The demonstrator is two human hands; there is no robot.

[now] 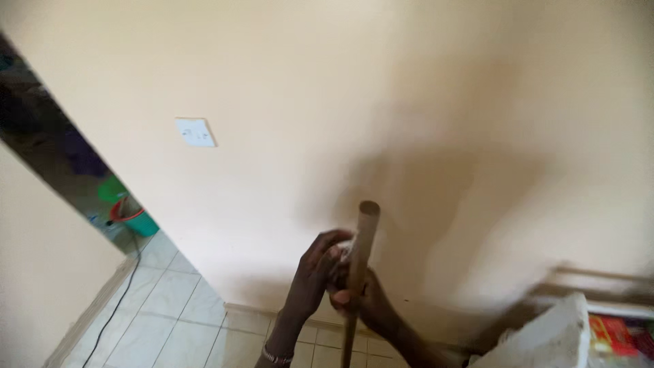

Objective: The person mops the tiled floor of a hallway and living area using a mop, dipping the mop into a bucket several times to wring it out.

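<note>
Both the left hand (315, 272) and the right hand (368, 300) are clamped on an upright wooden pole (360, 262). A red-and-yellow package (613, 335) lies at the near right, and a white wall switch (195, 132) sits at the far left.

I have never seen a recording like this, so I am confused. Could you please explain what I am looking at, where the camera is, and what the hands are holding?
There is no machine here. One camera sits on a person's head and looks down at their own two bare hands. The left hand and the right hand both grip a long brown wooden pole, which stands nearly upright in front of a plain cream wall. A white wall switch plate is on that wall. Below lies a pale tiled floor with a thin black cable. At lower right is a blurred white bulky thing; I cannot tell what it is.
</note>
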